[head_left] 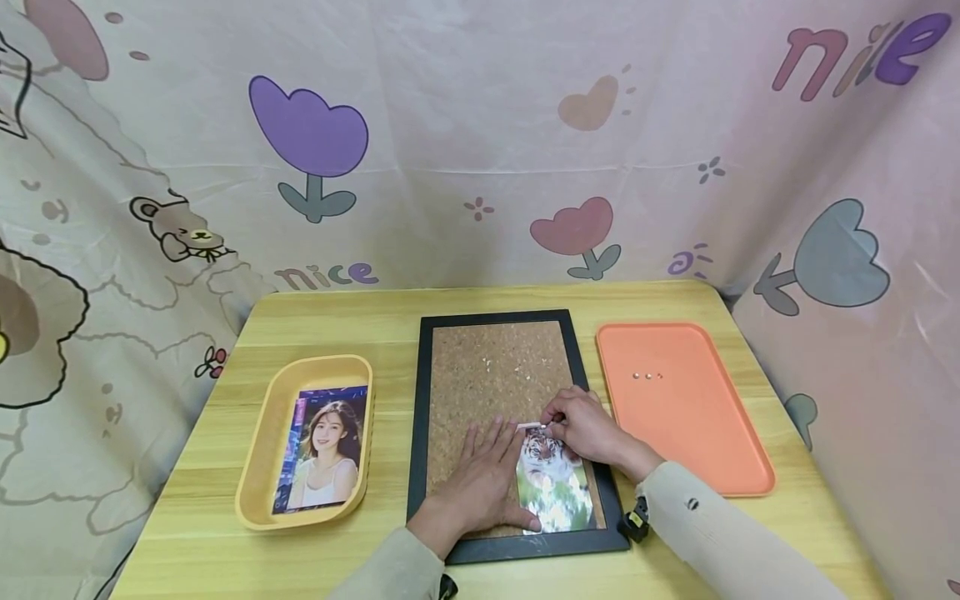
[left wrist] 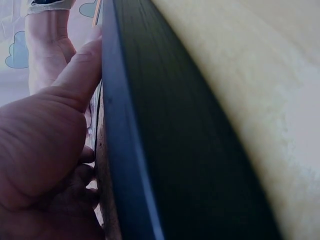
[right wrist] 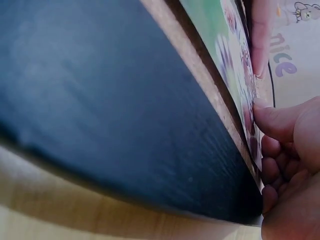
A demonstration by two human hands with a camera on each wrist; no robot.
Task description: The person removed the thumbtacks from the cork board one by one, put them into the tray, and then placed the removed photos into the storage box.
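A tiger photo [head_left: 553, 487] lies on the lower right of a black-framed cork board [head_left: 480, 358]. My left hand [head_left: 486, 483] rests spread on the cork and the photo's left side, fingertips at its upper left corner and thumb across its lower part. With curled fingers, my right hand [head_left: 588, 425] pinches at the photo's top edge, near the upper right corner. In the right wrist view the right thumb [right wrist: 280, 120] meets the photo's edge, close to a left fingertip. I cannot tell whether something small is also between the right fingertips.
To the left, a yellow bin [head_left: 251, 492] holds a portrait picture [head_left: 326, 454]. An orange tray [head_left: 697, 433] lies to the right with a few tiny shiny pieces [head_left: 648, 376] on it. The wooden table [head_left: 195, 500] backs onto a printed curtain [head_left: 450, 125].
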